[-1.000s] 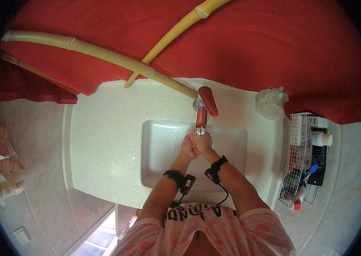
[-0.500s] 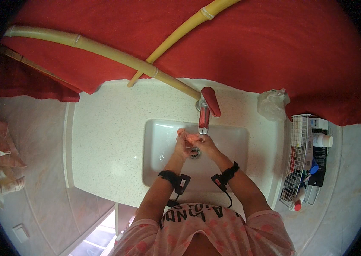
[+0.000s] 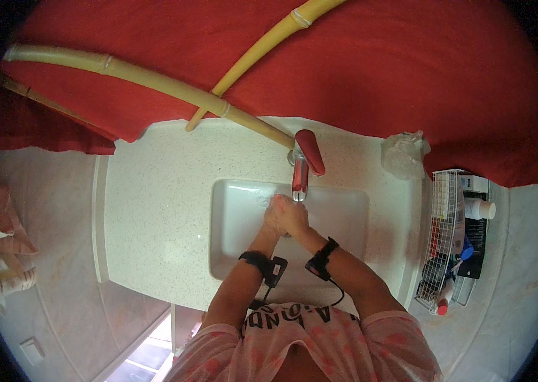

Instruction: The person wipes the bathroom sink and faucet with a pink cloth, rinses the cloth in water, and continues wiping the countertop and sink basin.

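Under the spout of the chrome tap (image 3: pixel 299 181) with its red lever, my two hands are pressed together over the white sink (image 3: pixel 339 235). My left hand (image 3: pixel 272 219) is closed on the left side of the clasp. Over it lies my right hand (image 3: pixel 293 215), fingers wrapped round. Squeezed between them is a small crumpled coral-coloured cloth (image 3: pixel 277 199); only a trace of it shows at the far edge of the hands. The drain is almost wholly covered by my hands.
Speckled white countertop (image 3: pixel 154 210) surrounds the sink. Behind it hangs a red cloth (image 3: pixel 409 70) with crossed bamboo poles (image 3: pixel 154 78). A clear plastic bag (image 3: pixel 404 156) sits at the back right, beside a wire basket (image 3: pixel 444 223) of bottles. Towels (image 3: pixel 1 235) hang at far left.
My right hand has moved left and closed over my left hand. The coral-coloured cloth, plainly visible before between the parted hands, is now almost hidden.
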Demonstrator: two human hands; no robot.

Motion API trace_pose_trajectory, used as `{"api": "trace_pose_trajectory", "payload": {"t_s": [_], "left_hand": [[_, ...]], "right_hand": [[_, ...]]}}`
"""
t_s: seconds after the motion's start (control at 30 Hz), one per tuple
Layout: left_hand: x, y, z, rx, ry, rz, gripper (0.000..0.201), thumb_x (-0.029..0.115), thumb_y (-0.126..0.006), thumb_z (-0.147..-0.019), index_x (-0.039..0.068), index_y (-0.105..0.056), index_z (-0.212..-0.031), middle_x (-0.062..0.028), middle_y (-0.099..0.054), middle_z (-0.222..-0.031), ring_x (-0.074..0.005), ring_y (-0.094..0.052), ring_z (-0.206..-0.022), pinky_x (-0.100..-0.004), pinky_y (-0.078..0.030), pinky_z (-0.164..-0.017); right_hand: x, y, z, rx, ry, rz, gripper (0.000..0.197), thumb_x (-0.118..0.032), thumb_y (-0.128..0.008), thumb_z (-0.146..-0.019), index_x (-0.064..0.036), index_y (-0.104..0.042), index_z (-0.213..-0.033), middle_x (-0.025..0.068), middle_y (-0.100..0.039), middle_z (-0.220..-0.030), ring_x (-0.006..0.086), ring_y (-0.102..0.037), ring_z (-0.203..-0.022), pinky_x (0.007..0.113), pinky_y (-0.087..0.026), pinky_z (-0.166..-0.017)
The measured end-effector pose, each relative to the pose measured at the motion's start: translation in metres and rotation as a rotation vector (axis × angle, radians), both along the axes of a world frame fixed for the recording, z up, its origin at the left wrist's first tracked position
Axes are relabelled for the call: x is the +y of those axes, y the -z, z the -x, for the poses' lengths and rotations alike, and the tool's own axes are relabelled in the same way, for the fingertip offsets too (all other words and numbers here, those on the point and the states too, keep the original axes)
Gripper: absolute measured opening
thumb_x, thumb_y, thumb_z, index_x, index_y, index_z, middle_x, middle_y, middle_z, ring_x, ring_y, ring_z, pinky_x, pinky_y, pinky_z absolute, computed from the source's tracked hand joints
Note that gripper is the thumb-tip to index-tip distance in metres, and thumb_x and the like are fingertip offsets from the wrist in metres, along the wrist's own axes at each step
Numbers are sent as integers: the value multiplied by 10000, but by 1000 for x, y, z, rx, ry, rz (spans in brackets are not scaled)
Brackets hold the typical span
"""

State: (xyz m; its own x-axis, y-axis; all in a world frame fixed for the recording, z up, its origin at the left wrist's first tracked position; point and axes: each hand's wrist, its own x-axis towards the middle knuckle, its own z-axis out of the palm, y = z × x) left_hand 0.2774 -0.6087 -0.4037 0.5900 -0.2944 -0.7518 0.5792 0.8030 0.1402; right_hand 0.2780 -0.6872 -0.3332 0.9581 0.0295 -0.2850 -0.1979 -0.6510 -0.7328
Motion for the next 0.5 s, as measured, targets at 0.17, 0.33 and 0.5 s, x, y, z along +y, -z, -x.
{"api": "trace_pose_trajectory", "payload": {"t_s": [0.17,0.33,0.5], "left_hand": [[-33,-22,-7,44,-14,-40,235,325,-568,-844,92,-564,-817,-90,-555,-830,-278,-558,-818,-415,-452,-723],[25,15,11,-23,-72,-47,175,297,-561,-870,123,-561,-856,-63,-576,-852,-264,-580,-809,-405,-486,-703],[-3,24,13,-109,23,-2,128,287,-515,-940,171,-555,-975,-30,-615,-956,-249,-614,-846,-404,-537,-722]], "right_hand": [[-32,30,-16,106,463,40,293,-305,-605,-822,-91,-613,-1021,225,-608,-876,383,-620,-949,474,-494,-774],[20,-42,17,-6,-31,-269,228,-255,-562,-859,-111,-595,-1034,192,-612,-956,372,-606,-962,472,-487,-806],[-17,19,-13,173,138,-157,321,-265,-605,-819,-57,-558,-1059,194,-624,-977,357,-622,-944,459,-494,-787]]}}
